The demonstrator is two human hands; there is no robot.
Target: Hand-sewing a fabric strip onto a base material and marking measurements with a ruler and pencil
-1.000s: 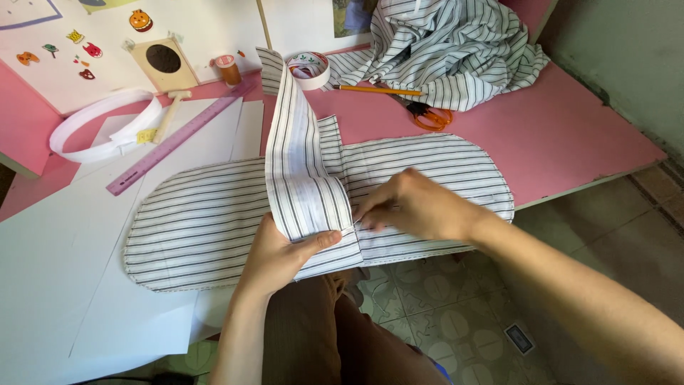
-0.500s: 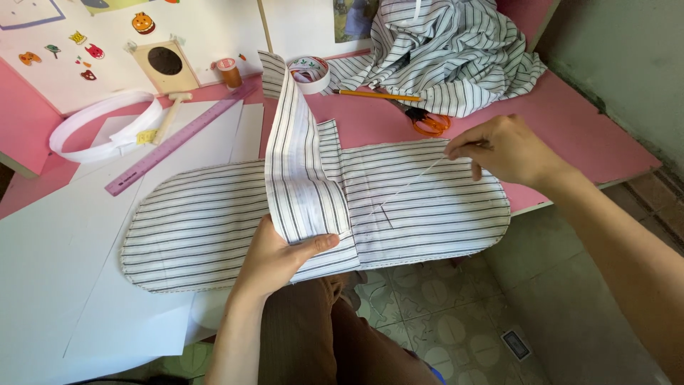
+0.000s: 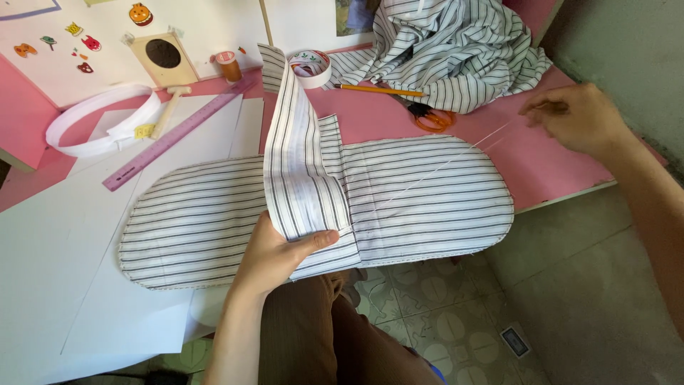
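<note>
On the pink table (image 3: 342,121) sits a long oval striped fabric piece (image 3: 427,196), with a striped strap (image 3: 288,153) crossing it toward 12 o'clock. Left hand (image 3: 274,257) pinches the strap's folded end at 6 o'clock, thumb on top. Right hand (image 3: 577,117), out at 2 o'clock, has fingers closed on a taut white thread (image 3: 442,165) running back to the seam. Orange scissors (image 3: 431,117) lie just beyond

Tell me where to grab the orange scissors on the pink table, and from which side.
Grip the orange scissors by the handle loops, coming from above on the near side. The loops lie flat and exposed on the pink table; the blade end points toward the striped fabric pile and looks partly tucked under its edge.
</note>
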